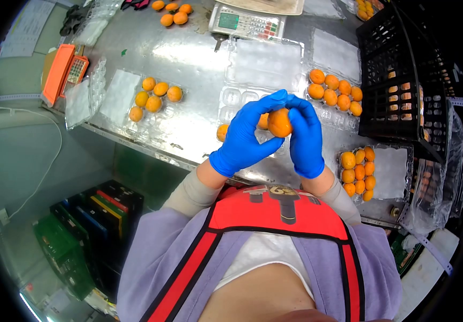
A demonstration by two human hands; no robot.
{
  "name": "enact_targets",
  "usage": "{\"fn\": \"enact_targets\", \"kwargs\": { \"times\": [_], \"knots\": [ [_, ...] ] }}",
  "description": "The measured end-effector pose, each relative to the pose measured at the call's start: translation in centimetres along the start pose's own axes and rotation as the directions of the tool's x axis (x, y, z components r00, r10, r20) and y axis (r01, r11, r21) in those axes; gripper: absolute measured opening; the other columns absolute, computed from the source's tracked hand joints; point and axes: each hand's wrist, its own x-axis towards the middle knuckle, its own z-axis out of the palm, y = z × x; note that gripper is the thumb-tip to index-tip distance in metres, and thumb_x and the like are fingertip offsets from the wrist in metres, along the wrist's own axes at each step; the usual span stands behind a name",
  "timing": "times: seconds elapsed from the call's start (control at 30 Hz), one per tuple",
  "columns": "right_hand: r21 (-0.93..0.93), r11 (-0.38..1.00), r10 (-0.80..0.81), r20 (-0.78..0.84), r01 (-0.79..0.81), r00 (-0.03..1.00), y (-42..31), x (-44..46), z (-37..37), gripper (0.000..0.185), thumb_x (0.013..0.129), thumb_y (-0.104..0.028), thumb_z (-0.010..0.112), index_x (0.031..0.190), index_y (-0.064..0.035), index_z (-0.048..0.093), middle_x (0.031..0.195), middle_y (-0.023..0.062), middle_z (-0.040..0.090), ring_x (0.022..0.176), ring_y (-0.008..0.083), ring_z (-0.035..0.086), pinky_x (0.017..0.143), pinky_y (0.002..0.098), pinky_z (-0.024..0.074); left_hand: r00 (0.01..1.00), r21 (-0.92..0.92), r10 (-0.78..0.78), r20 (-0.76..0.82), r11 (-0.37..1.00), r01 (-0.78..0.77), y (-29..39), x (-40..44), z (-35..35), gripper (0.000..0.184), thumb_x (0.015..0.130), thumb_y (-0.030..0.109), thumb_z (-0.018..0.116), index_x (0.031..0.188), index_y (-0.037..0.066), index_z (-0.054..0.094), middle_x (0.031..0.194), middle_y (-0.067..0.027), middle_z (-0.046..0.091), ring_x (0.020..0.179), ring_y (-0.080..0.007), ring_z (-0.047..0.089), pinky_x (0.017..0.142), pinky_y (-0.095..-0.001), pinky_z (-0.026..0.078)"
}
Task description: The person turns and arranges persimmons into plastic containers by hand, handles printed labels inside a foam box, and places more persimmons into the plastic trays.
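Blue-gloved left hand [245, 138] and right hand [307, 140] meet around a fruit [280, 123], right one clamped on it, can't tell if the left's really gripping. They're blocking much of the tray [233, 97] below, and the scale [250, 23] is cut off up top. Bare table [196, 88] leaves room leftward, but a crate [387, 130] walls off the far right.

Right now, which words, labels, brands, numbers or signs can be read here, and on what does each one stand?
No text can be read with certainty.
Red bib: printed marks, perhaps digits, too unclear to quote.
Scale display and keypad: too small and blurred.
Pale sheet at upper left: too small.
Orange-edged keyed device, apparently a calculator: too small.
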Motion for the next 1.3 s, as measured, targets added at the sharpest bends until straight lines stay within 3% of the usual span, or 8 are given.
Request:
{"fn": "enact_targets", "kwargs": {
  "times": [0.23,0.53,0.63,0.67,0.73,0.8,0.97,1.3],
  "knots": [
    [0.042,0.999,0.006,-0.022,-0.005,1.0,-0.8,1.2,-1.3,0.041,0.093,-0.025,0.045,0.128,-0.0027,0.047,0.129,0.0085,0.05,0.116,0.0185,0.049,0.098,0.0318,0.0365,1.0,0.214,0.007,-0.002,0.977,-0.006,0.5,0.1,-0.4,0.067,0.067,0.0,0.071,0.128,0.004,0.044,0.133,-0.016,0.047,0.117,-0.0275,0.051,0.097,-0.0354,0.042],
    [-0.243,0.965,-0.062,0.16,0.1,0.985,0.4,1.0,-1.4,0.042,0.087,-0.012,0.057,0.127,-0.0012,0.047,0.13,0.0104,0.05,0.118,0.0182,0.047,0.099,0.0324,0.0354,0.999,0.32,0.035,0.024,0.946,-0.041,0.1,0.3,-0.3,0.067,0.065,-0.001,0.071,0.128,0.006,0.046,0.127,-0.0143,0.051,0.115,-0.0283,0.051,0.094,-0.0355,0.043],
    [-0.158,0.986,-0.057,0.007,0.058,0.998,-0.4,1.8,-1.2,0.04,0.089,-0.008,0.052,0.128,0.0006,0.047,0.127,0.0105,0.052,0.116,0.019,0.049,0.099,0.0317,0.0371,0.999,0.241,-0.033,0.009,0.97,0.03,-0.6,0.6,-1.7,0.064,0.069,0.001,0.069,0.128,0.005,0.046,0.125,-0.0132,0.053,0.112,-0.0271,0.052,0.092,-0.0355,0.044],
    [-0.151,0.986,-0.072,0.006,0.072,0.997,-0.1,2.0,-1.6,0.039,0.089,-0.008,0.051,0.127,0.0008,0.047,0.127,0.0105,0.052,0.116,0.0193,0.049,0.099,0.0321,0.0371,0.961,-0.143,-0.241,-0.137,0.964,0.222,-1.9,0.8,-2.3,0.061,0.073,0.007,0.068,0.129,0.004,0.045,0.123,-0.0126,0.053,0.109,-0.0261,0.054,0.09,-0.0348,0.045],
    [-0.147,0.986,-0.085,-0.005,0.083,0.996,0.1,2.1,-2.3,0.039,0.09,-0.008,0.051,0.128,0.0007,0.047,0.127,0.0108,0.051,0.116,0.0198,0.049,0.1,0.0327,0.0374,0.843,-0.763,-0.531,-0.084,0.579,0.289,-6.5,0.8,-5.0,0.059,0.082,0.024,0.061,0.133,0.004,0.04,0.118,-0.0109,0.054,0.101,-0.022,0.056,0.086,-0.0325,0.047],
    [-0.146,0.988,-0.055,-0.01,0.053,0.998,0.2,2.1,-2.3,0.039,0.09,-0.008,0.051,0.127,0.0006,0.047,0.127,0.0107,0.051,0.116,0.0198,0.049,0.1,0.0329,0.0374,0.87,-0.934,-0.487,0.072,0.273,0.23,-7.1,1.6,-7.8,0.065,0.084,0.033,0.058,0.136,0.004,0.034,0.119,-0.0119,0.052,0.096,-0.0203,0.058,0.082,-0.0324,0.049],
    [-0.172,0.985,0.022,0.007,-0.021,1.0,1.1,2.2,-3.1,0.039,0.09,-0.009,0.052,0.127,0.0009,0.047,0.128,0.0099,0.052,0.115,0.0182,0.049,0.101,0.0324,0.0366,0.889,-0.983,-0.428,0.164,-0.001,0.181,-9.2,1.8,-10.3,0.066,0.086,0.037,0.055,0.138,0.004,0.031,0.121,-0.0133,0.05,0.092,-0.0209,0.06,0.082,-0.0326,0.05],
    [-0.175,0.981,0.084,-0.001,-0.083,0.996,2.3,3.7,-4.4,0.04,0.089,-0.008,0.051,0.128,0.0006,0.047,0.129,0.0095,0.051,0.116,0.0181,0.049,0.101,0.0322,0.0366,0.828,-0.978,-0.558,0.052,0.137,0.154,-13.1,3.6,-11.7,0.061,0.086,0.035,0.054,0.134,0.002,0.037,0.124,-0.0149,0.05,0.1,-0.0221,0.057,0.085,-0.0346,0.048]
  ]
}}
